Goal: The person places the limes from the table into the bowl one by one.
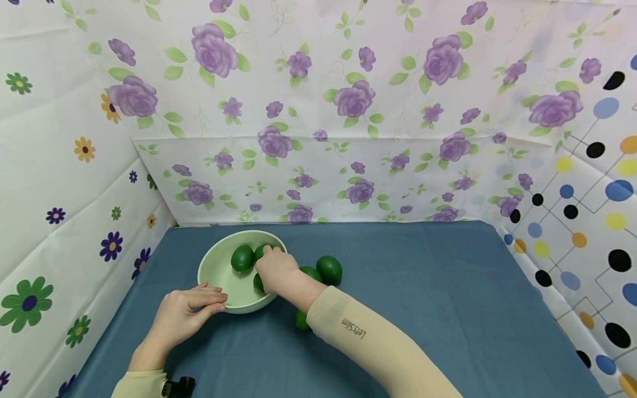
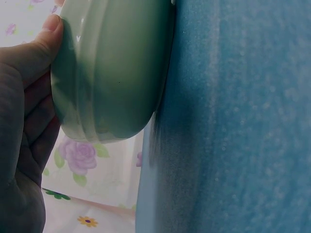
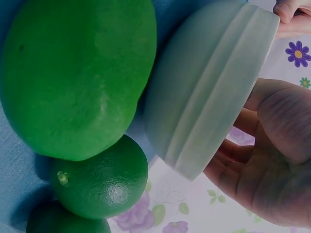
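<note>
A pale green bowl (image 1: pixel 214 271) stands on the blue cloth. My left hand (image 1: pixel 181 315) holds its near-left rim, thumb (image 2: pixel 52 29) against the outer side and fingers over the edge. My right hand (image 1: pixel 280 272) reaches over the right rim, fingers down inside the bowl among the limes. A dark green lime (image 1: pixel 242 258) lies in the bowl to the left of these fingers; another lime (image 1: pixel 258 283) shows beside the hand, and a third lime (image 1: pixel 260 252) shows just beyond it. The bowl wall hides the right fingertips in the right wrist view; I cannot tell whether they grip a lime.
Outside the bowl, to its right, a dark lime (image 1: pixel 329 270) lies beside a partly covered lime (image 1: pixel 311 273). A brighter green lime (image 1: pixel 302 320) peeks out under the right forearm. Blue cloth (image 1: pixel 423 293) covers the table, with patterned sheets (image 1: pixel 318 166) hanging behind and at both sides.
</note>
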The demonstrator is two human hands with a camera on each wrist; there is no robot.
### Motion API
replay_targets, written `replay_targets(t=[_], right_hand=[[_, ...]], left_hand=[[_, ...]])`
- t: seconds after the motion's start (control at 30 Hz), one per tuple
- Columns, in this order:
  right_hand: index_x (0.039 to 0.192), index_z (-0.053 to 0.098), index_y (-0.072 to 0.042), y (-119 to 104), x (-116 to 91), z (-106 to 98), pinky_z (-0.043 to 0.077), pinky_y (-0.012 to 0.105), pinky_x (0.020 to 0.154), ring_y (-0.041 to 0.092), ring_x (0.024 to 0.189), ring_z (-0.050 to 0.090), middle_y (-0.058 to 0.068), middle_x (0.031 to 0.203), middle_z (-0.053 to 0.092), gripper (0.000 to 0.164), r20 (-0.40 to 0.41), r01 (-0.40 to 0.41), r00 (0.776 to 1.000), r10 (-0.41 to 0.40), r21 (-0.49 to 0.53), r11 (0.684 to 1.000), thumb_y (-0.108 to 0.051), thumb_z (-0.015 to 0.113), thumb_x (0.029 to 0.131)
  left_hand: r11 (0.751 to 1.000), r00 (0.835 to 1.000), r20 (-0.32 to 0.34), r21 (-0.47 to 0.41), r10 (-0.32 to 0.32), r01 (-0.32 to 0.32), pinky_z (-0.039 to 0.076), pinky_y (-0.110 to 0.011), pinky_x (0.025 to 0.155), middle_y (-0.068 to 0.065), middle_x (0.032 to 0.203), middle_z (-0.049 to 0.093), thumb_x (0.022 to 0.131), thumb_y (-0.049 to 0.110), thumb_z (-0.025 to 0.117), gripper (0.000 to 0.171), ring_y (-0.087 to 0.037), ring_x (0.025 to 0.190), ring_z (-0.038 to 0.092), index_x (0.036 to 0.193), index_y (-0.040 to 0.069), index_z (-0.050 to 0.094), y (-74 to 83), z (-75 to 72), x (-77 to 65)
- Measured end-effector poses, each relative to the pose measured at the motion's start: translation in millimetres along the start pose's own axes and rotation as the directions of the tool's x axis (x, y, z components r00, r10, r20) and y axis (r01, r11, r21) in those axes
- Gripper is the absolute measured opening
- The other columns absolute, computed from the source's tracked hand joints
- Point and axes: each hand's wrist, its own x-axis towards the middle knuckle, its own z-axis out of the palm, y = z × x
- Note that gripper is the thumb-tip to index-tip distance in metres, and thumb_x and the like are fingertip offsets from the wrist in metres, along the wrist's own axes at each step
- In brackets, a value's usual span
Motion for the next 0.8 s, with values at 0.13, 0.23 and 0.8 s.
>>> replay_targets(t=[0.13, 0.23, 0.8], right_hand=[[0.124, 0.078, -0.027, 1.3, -0.8, -1.3, 0.063, 0.035, 0.077, 0.024, 0.116, 0.057, 0.007, 0.141, 0.056, 0.021, -0.005, 0.005, 1.0, -0.005, 0.019, 1.0, -0.03, 0.073, 0.104], [0.127, 0.077, -0.029, 2.0, -2.3, -3.4, 0.063, 0.035, 0.078, 0.023, 0.116, 0.057, 0.006, 0.141, 0.057, 0.024, -0.006, 0.011, 1.0, -0.011, 0.031, 0.999, -0.03, 0.074, 0.103], [0.149, 0.066, -0.034, 7.2, -22.4, -25.3, 0.063, 0.034, 0.094, 0.019, 0.128, 0.06, 0.001, 0.149, 0.058, 0.057, -0.06, 0.065, 0.997, -0.058, 0.117, 0.991, -0.04, 0.084, 0.096]], left_hand=[[1.0, 1.0, -0.002, 0.004, 0.002, -0.002, 0.045, -0.011, 0.112, 0.009, 0.096, 0.082, 0.073, 0.004, 0.097, 0.028, -0.019, 0.094, 0.08, 0.098, 0.013, 0.089, 0.3, 0.1, 0.5], [1.0, 1.0, -0.002, 0.01, 0.01, -0.01, 0.044, -0.01, 0.112, 0.008, 0.096, 0.082, 0.073, 0.004, 0.097, 0.028, -0.019, 0.094, 0.08, 0.098, 0.013, 0.089, 0.3, 0.5, 0.7], [1.0, 1.0, 0.0, 0.026, -0.002, 0.002, 0.044, -0.009, 0.111, 0.011, 0.095, 0.082, 0.074, 0.004, 0.097, 0.028, -0.018, 0.096, 0.08, 0.098, 0.015, 0.089, 2.5, 0.7, -0.2]])
